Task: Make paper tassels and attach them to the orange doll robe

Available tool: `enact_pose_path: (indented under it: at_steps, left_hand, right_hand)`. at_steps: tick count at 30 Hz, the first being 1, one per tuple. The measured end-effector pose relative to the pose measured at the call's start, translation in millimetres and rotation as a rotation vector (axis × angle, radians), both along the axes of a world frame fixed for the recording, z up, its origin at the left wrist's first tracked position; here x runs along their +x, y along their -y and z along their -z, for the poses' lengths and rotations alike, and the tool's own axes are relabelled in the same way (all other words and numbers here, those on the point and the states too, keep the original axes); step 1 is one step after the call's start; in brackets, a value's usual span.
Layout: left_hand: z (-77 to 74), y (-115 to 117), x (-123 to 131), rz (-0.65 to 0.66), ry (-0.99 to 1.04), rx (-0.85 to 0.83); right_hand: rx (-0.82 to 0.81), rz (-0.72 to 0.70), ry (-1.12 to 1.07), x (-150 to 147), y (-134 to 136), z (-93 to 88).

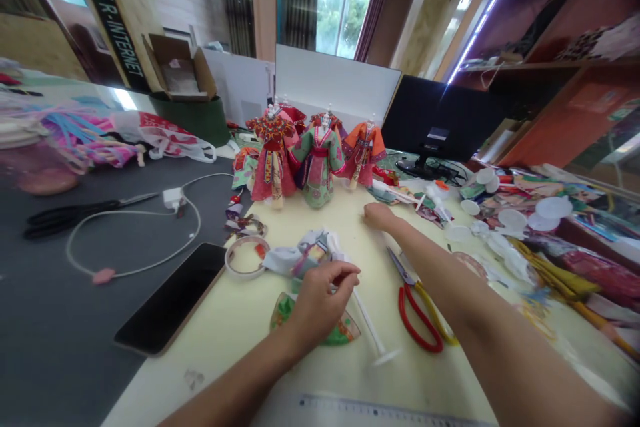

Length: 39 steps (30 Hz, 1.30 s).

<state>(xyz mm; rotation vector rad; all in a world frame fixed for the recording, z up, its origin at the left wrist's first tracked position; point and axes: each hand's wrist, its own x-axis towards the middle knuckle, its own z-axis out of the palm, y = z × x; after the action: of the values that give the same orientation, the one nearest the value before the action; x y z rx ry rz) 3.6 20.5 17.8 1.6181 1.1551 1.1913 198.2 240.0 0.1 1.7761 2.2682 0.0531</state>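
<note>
My left hand (323, 297) is closed in a pinch above a green patterned fabric piece (345, 332); whatever lies between the fingertips is too small to make out. Just beyond it lies a doll figure in pale grey-blue cloth (290, 259), with a white stick stand (369, 321) reaching toward me. My right hand (379, 215) is stretched far forward, low over the table by the robed dolls, its fingers curled under and mostly hidden. Red-and-yellow-handled scissors (420, 313) lie beside my right forearm. A roll of clear tape (246, 257) sits left of the grey-blue cloth.
Several robed dolls (320, 160) stand at the back before a monitor (440, 117). Fabric scraps and white discs (513, 219) crowd the right. At left are a phone (173, 300), a charging cable (135, 213) and black scissors (75, 213). A ruler (380, 410) lies at the front edge.
</note>
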Motion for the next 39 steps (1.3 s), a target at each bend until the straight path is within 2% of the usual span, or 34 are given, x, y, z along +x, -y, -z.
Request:
enact_pose_path:
  at_steps: [5,13,16,20,25,31,35,37,39]
  left_hand:
    - [-2.3,-1,-2,-0.011,-0.005,0.013]
    - [3.1,0,0,0.005,0.019,0.052]
    - [4.1,0,0,0.012,0.003,0.062]
    - [4.6,-2,0,-0.001,-0.017,0.081]
    - [6.2,-3,0,-0.029,-0.001,0.071]
    - [-1.9,-8,-12,-0.085,0.119,0.080]
    - [-16.3,-20,-35,-0.248,0.213,0.108]
    - [-20.2,-26,-45,-0.276,0.098,0.136]
    - [-18.2,-30,-52,-0.249,-0.118,0.159]
  right_hand:
    - [0.018,0.059,-0.045,22,12,-10.7]
    - [-0.038,0.135,-0.088,99,65,-46.0]
    - [-0.094,0.148,-0.086,116,85,-49.7]
    - [-0.141,0.127,-0.104,122,99,-46.8]
    - [-0.116,0.107,-0.132,120,108,-43.3]
    - [0.087,0.141,-0.154,106,127,-49.5]
    - [0.117,0.034,-0.280,62,162,-51.4]
    - [0.092,-0.036,-0.343,31,186,-46.8]
    - [0.029,-0.082,-0.387,2,207,-38.4]
